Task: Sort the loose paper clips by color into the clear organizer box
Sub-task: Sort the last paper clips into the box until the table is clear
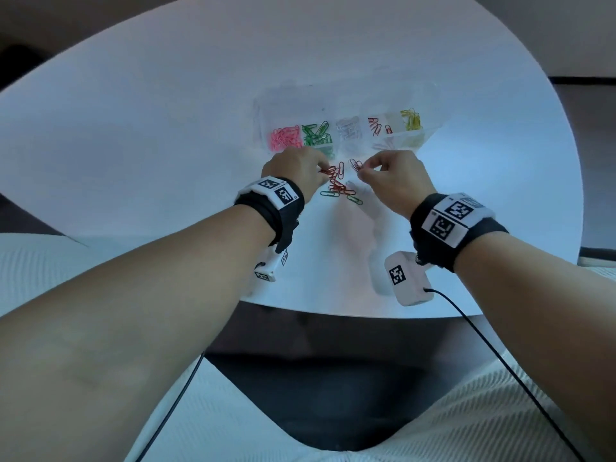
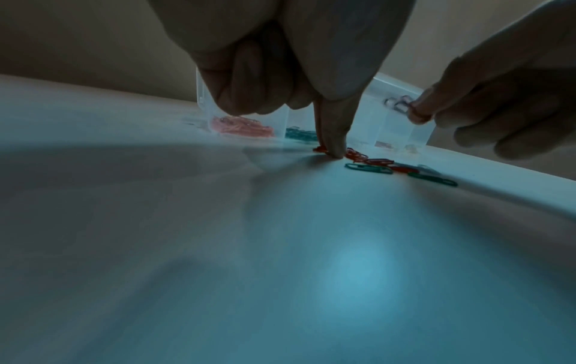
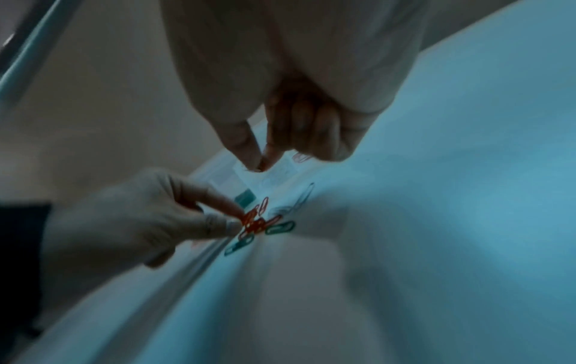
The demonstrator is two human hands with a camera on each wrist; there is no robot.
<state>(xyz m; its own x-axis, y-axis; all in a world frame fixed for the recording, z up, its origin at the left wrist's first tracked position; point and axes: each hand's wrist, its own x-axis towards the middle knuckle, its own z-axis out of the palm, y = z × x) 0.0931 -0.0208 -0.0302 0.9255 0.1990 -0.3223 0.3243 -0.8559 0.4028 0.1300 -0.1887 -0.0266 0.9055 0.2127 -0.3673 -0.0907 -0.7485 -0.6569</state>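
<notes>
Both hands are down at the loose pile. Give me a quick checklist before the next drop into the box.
1. Clear organizer box open, compartments reachable: ok.
2. Right hand pinching a clip between thumb and forefinger: ok; its colour: cannot tell.
3. Left hand touching the red clips at the pile's edge; one secured: cannot tell.
4. Red compartment has room: ok.
5. Pile fully sorted: not ok; green clips remain on the table.

Perhaps an office: round white table (image 1: 166,128), clear organizer box (image 1: 346,105).
</notes>
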